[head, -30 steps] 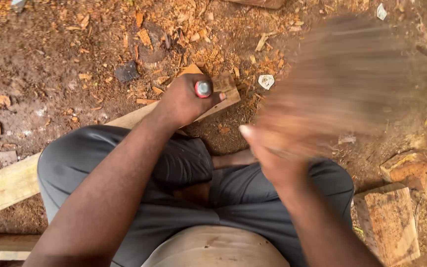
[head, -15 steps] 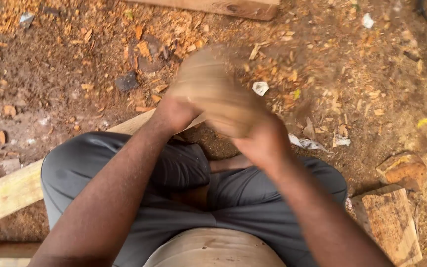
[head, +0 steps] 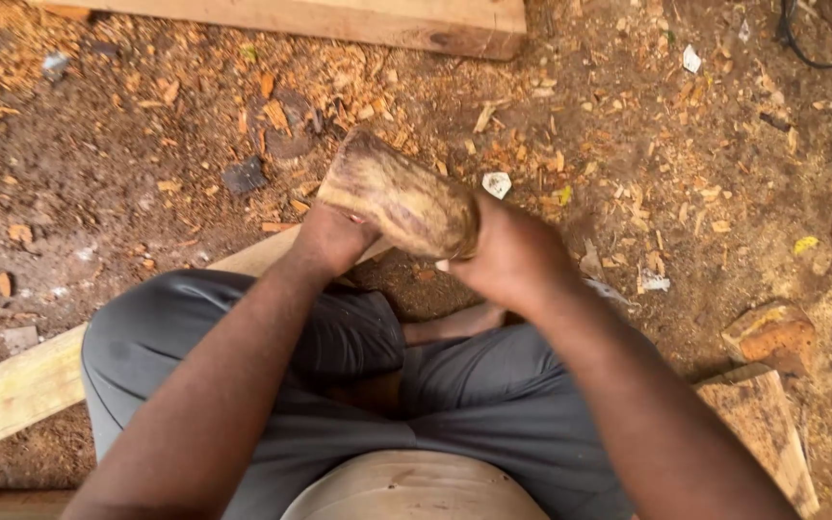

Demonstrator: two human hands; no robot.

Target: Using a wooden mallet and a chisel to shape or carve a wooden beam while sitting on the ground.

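Wood block [head: 399, 197], rounded and streaked brown, is held tilted above the ground beyond the seated person's knees. Right hand [head: 507, 255] is clenched around its near end. Left hand [head: 331, 239] lies beneath the block, its grip hidden. Pale plank [head: 21, 390] runs underneath; chips [head: 532, 144] litter the dirt.
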